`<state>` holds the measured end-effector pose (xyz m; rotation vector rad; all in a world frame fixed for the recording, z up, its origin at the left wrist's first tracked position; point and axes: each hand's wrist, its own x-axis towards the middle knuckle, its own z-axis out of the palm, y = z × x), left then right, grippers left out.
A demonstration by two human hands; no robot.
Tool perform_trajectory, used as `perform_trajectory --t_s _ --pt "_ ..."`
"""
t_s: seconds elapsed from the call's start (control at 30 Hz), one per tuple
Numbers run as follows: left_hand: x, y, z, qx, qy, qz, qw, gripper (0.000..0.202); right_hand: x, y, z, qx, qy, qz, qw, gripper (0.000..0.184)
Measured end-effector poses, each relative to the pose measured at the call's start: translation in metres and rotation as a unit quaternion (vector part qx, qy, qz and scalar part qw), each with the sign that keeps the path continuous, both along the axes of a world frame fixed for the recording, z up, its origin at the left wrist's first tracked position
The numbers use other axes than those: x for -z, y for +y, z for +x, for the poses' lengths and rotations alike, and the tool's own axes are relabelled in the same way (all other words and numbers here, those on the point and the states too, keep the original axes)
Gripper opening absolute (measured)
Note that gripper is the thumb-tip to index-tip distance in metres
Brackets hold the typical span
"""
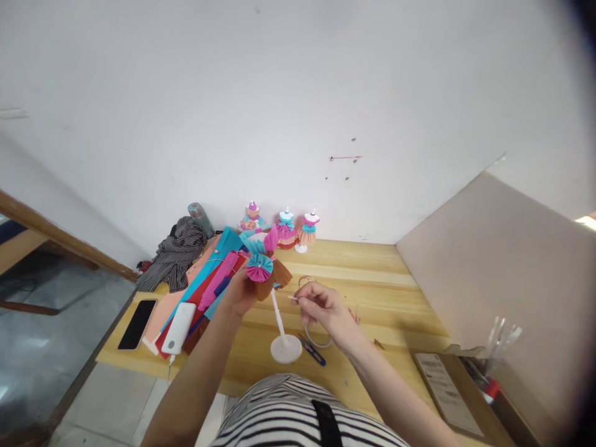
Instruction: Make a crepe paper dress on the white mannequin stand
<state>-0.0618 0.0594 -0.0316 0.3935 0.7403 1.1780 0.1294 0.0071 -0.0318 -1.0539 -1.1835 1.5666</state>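
Your left hand (241,293) grips the pleated paper dress (259,268) atop the white stand (285,349), your right hand (325,306) pinches a white sliver (292,298) (too small to identify), and excess left-hand pressure could crush the pleated paper dress or topple the white stand.

This looks like a small craft corner; whether in a home or workshop, I cannot tell. A wooden table (405,298) against a plain white wall (186,93) bears coloured paper (218,284), blue snips (315,354), little paper-dressed stands (286,232), a phone (137,324) and rumpled striped cloth (173,256); pale floor tiles (112,397) show below.
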Motion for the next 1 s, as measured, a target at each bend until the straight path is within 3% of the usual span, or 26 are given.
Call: perform_trajectory --t_s 0.17,0.37,0.53,0.7,1.0 --pt "-0.024 -0.001 0.006 0.022 -0.062 -0.034 0.997 0.015 -0.037 -0.008 0.016 0.017 0.01 0.063 0.998 0.034" --pt "-0.036 -0.001 0.021 0.024 -0.095 -0.01 0.995 0.022 -0.065 -0.019 0.025 0.011 -0.035 0.156 0.987 0.027" --pt "-0.05 -0.003 0.035 0.05 -0.099 -0.013 0.994 0.021 -0.07 -0.02 0.028 0.056 -0.103 0.22 0.969 0.021" --pt "-0.072 -0.004 0.048 0.028 -0.116 -0.031 0.992 0.023 -0.069 -0.019 0.029 0.105 -0.124 0.255 0.953 0.016" --pt "-0.099 -0.007 0.064 0.068 -0.123 -0.034 0.989 0.026 -0.08 -0.027 0.033 0.119 -0.115 0.342 0.925 0.007"
